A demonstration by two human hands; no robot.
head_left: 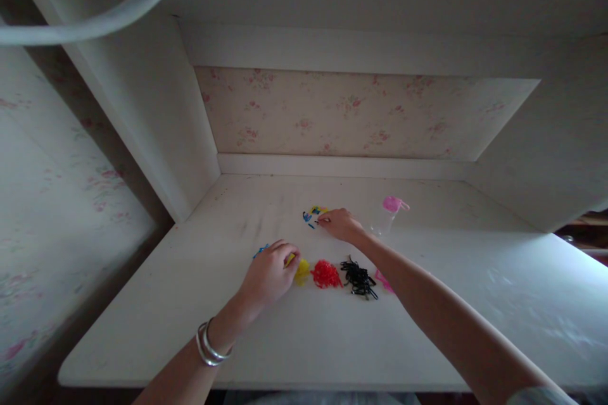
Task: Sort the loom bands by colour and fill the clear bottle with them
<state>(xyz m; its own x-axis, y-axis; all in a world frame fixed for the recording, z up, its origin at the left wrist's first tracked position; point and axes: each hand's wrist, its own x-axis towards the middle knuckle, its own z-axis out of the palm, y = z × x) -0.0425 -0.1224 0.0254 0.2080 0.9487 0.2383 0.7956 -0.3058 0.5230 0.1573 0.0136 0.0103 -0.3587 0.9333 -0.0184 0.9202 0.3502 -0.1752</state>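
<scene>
My left hand [272, 269], with two silver bangles on its wrist, has its fingers curled together over the left side of a yellow pile of small bands [302, 272]. What its fingertips hold, if anything, is hidden. Part of a blue pile [260, 250] shows behind that hand. Farther back, my right hand [339, 226] pinches at the edge of a small mixed group of blue, yellow and dark bands [308, 218]. A dark bit shows by its fingertips, too small to name. Red bands [326, 273] and black bands [360, 278] lie in heaps between my arms.
A clear container with a pink lid [392, 204] stands behind my right forearm. Pink bands [382, 280] are partly covered by that forearm. The white desk [294, 342] has side panels and a low shelf overhead. A pale curved tube [109, 20] crosses the upper left.
</scene>
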